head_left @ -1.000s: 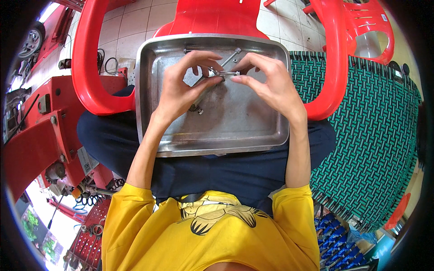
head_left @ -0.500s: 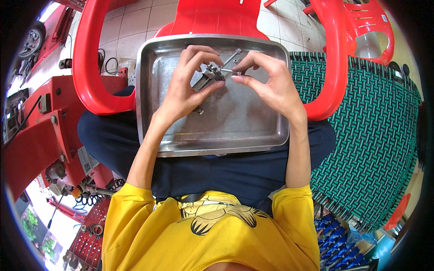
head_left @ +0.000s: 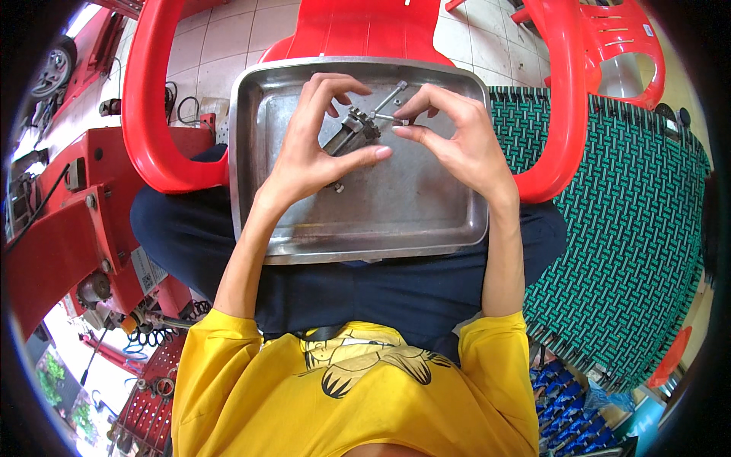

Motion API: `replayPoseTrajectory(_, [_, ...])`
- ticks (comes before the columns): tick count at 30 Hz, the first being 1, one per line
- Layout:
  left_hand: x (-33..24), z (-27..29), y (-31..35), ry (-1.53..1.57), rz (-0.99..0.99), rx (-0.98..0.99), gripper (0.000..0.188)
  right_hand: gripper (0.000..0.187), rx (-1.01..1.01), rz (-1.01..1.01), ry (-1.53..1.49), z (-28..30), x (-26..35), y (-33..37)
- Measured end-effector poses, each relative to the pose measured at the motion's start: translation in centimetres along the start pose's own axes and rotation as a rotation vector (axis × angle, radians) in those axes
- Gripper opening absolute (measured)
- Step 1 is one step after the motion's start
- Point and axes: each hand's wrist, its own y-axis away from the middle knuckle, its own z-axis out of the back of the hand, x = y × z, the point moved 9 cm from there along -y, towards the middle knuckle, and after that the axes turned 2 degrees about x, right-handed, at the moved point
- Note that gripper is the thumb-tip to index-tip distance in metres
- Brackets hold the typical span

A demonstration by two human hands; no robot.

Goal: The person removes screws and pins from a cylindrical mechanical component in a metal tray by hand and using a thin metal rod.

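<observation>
A cylindrical metal part [head_left: 349, 137] with a toothed, gear-like end is in the steel tray [head_left: 358, 250], tilted toward the upper right. My left hand [head_left: 308, 148] curves around it, thumb and fingers spread apart and lifted off the toothed end. From that end, two thin metal rods with block-like heads stick out. One long bolt [head_left: 390, 97] points up and right, free of my hands. The other, a shorter bolt [head_left: 391, 118], is pinched near its head by the thumb and fingertips of my right hand [head_left: 454, 137]. Beside my left thumb's base lies a small metal piece [head_left: 339, 187].
The tray rests on my lap, against a red plastic chair [head_left: 365, 30] whose arms flank it. To the right is a green woven seat [head_left: 617, 236] with another red chair [head_left: 620, 46] behind it. Red machinery [head_left: 114, 206] stands close on the left.
My left thumb and fingers have spread away from the toothed end of the metal part. My right hand keeps its pinch on the bolt, almost in place.
</observation>
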Motion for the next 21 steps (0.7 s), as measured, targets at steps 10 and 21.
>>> replayPoseTrajectory(10, [0.2, 0.4, -0.1, 0.008, -0.018, -0.045, 0.019, 0.018, -0.005, 0.003, 0.022, 0.0, -0.1, 0.0])
replayPoseTrajectory(21, [0.0, 0.9, -0.2, 0.012, -0.044, -0.081, 0.028, 0.019, -0.003, 0.024, 0.007, -0.2, 0.1, 0.0])
